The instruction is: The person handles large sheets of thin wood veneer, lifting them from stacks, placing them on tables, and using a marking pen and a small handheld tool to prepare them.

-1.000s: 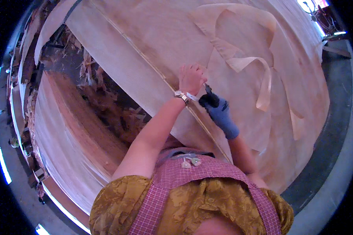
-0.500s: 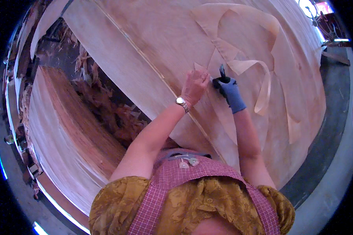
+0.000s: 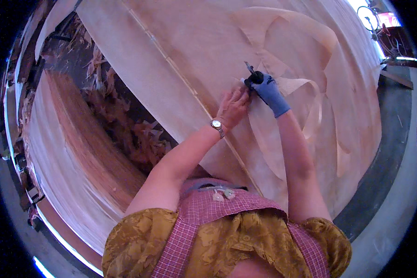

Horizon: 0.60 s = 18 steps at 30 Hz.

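A large sheet of pale wood veneer [image 3: 208, 51] lies under both my hands. My left hand [image 3: 233, 107], bare and with a watch on its wrist, rests on it, fingers stretched out towards my right hand. In a blue and black glove, my right hand [image 3: 264, 90] is closed round a dark knife [image 3: 250, 68] whose tip points up and to the left. The two hands almost touch. A small white bit [image 3: 242, 81] shows beside the glove; its kind I cannot make out. Curled veneer strips [image 3: 306, 85] lie on the sheet to the right of the glove.
A long narrow strip [image 3: 180, 76] runs slantwise across the sheet, left of my hands. Further left, torn veneer scraps [image 3: 120, 123] fill a dark gap beside a veneer stack [image 3: 90, 143]. A dark curved edge [image 3: 384, 148] borders the sheet at right.
My right hand has moved slightly up and left with the knife, which now leans left. My left hand has gone from bunched fingers to stretched ones, slightly lower.
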{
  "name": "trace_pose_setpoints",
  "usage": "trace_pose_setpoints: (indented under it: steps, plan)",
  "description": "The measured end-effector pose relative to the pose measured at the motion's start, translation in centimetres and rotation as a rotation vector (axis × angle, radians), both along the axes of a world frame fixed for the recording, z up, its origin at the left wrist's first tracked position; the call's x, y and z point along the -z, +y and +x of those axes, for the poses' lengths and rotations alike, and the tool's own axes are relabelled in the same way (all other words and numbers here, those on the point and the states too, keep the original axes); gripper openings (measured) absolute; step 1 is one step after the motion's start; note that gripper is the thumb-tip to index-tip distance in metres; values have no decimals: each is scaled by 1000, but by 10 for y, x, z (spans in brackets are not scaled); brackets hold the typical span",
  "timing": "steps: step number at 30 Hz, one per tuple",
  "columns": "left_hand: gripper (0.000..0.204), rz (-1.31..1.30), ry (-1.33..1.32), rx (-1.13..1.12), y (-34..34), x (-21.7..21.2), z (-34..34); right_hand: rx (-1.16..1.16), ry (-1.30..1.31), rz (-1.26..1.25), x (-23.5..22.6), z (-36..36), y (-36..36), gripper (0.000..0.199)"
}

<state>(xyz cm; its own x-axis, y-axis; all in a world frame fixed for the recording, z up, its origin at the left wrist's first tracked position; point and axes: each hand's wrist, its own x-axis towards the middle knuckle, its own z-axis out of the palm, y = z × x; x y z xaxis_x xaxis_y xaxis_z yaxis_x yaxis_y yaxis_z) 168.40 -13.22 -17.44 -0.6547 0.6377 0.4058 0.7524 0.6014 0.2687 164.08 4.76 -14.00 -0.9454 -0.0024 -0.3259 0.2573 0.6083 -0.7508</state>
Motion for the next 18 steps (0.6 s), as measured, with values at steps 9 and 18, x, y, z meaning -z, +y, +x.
trace_pose_setpoints:
  steps: [9, 18]
  plan:
    - [39, -33, 86, -1, -6, 7, -1, 192, 60, 461, -17, 12, -4, 68]
    - [43, -16, -292, 48, 3, -15, 17, 743, 248, -278, -47, 83, 19, 37]
